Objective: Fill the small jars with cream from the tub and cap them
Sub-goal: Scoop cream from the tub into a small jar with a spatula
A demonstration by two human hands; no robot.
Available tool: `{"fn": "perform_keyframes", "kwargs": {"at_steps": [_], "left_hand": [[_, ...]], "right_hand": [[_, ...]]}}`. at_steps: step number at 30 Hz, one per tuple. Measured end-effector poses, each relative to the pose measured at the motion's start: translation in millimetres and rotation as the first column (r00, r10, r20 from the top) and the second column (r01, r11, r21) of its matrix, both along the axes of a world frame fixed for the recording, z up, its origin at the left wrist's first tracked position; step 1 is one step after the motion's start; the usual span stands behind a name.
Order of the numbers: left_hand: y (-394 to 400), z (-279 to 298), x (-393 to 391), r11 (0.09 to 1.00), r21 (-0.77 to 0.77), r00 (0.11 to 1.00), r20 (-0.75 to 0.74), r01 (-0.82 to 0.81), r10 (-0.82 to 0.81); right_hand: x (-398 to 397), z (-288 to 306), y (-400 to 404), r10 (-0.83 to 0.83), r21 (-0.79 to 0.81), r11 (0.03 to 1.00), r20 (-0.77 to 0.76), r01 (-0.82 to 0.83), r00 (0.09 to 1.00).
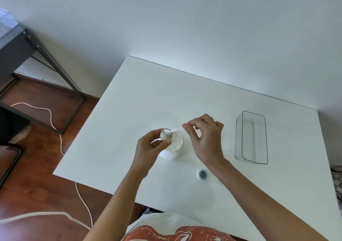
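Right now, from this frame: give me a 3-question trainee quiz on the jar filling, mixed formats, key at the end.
1. True or false: the small jar stands on the table while it is being filled.
2. Multiple choice: what does the right hand pinch? A) the jar cap B) a white spatula C) the clear tray
3. Short answer: where is the cap lying?

Key
1. False. The left hand holds the jar up over the open cream tub.
2. B. The white spatula has its tip at the jar's mouth.
3. On the table, near the front edge, beside the right forearm; the clear tray is further right.
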State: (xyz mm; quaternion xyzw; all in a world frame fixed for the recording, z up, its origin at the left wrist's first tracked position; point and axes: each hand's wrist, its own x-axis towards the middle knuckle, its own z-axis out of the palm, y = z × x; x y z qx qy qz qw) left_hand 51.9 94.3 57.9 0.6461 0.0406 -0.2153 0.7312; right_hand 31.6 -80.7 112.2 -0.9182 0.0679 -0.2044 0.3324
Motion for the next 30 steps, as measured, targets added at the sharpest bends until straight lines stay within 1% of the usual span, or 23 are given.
{"fn": "perform_keyframes", "kwargs": {"at_steps": [2, 4, 7, 10, 14, 16, 18, 19, 21, 23, 24, 25, 26, 28, 30], "left_hand": [[0, 0, 0, 1.0, -0.003, 1.0, -0.004, -0.003, 0.003], [0, 0, 0, 1.0, -0.014, 1.0, -0.004, -0.004, 0.004], [0, 1, 1, 1.0, -0.029, 1.0, -0.002, -0.004, 0.004], [1, 1, 2, 1.0, -0.028, 1.0, 0.0, 0.003, -0.003], [3, 1, 3, 0.999, -0.035, 1.0, -0.009, -0.009, 0.009], [4, 1, 3, 0.999, -0.036, 1.0, -0.008, -0.005, 0.005], [5, 1, 3, 0.999, -0.032, 1.0, -0.007, -0.002, 0.002], [6, 0, 3, 1.0, -0.028, 1.0, -0.008, -0.005, 0.004], [7, -1, 3, 1.0, -0.025, 1.0, -0.011, -0.009, 0.008], [10, -3, 2, 1.0, -0.019, 1.0, -0.013, 0.0, -0.001], [11, -4, 2, 1.0, -0.01, 1.0, -0.013, 0.006, -0.006], [13, -5, 2, 1.0, -0.004, 1.0, -0.013, 0.011, -0.011], [15, -6, 1, 1.0, -0.003, 1.0, -0.013, 0.015, -0.015], [17, -8, 1, 1.0, -0.008, 1.0, -0.012, 0.021, -0.021], [17, -9, 0, 1.0, -0.016, 1.0, -0.017, 0.012, -0.012]], "right_hand": [[-4, -2, -3, 0.085, -0.206, 0.977, 0.11, -0.061, 0.99], [-8, -2, -5, 0.166, -0.371, 0.924, 0.188, -0.087, 0.968], [-12, -2, -6, 0.202, -0.502, 0.864, 0.252, -0.051, 0.947], [-16, 1, -6, 0.209, -0.548, 0.836, 0.29, -0.017, 0.934], [-19, 1, -8, 0.221, -0.56, 0.828, 0.288, -0.023, 0.932], [-20, 1, -10, 0.213, -0.549, 0.835, 0.289, -0.02, 0.933], [-21, 0, -10, 0.189, -0.5, 0.866, 0.28, -0.025, 0.941], [-20, 0, -10, 0.16, -0.452, 0.892, 0.265, -0.024, 0.951], [-18, 0, -10, 0.058, -0.295, 0.955, 0.202, 0.004, 0.978], [-14, -1, -12, -0.049, -0.111, 0.992, 0.088, 0.059, 0.995], [-11, -3, -13, -0.075, -0.058, 0.995, 0.023, 0.076, 0.997], [-8, -6, -15, -0.081, -0.051, 0.996, -0.04, 0.079, 0.996], [-6, -10, -16, -0.074, -0.083, 0.994, -0.101, 0.066, 0.992], [-2, -18, -17, -0.044, -0.185, 0.983, -0.215, 0.003, 0.976], [0, -26, -14, -0.014, -0.277, 0.958, -0.287, -0.069, 0.958]]}}
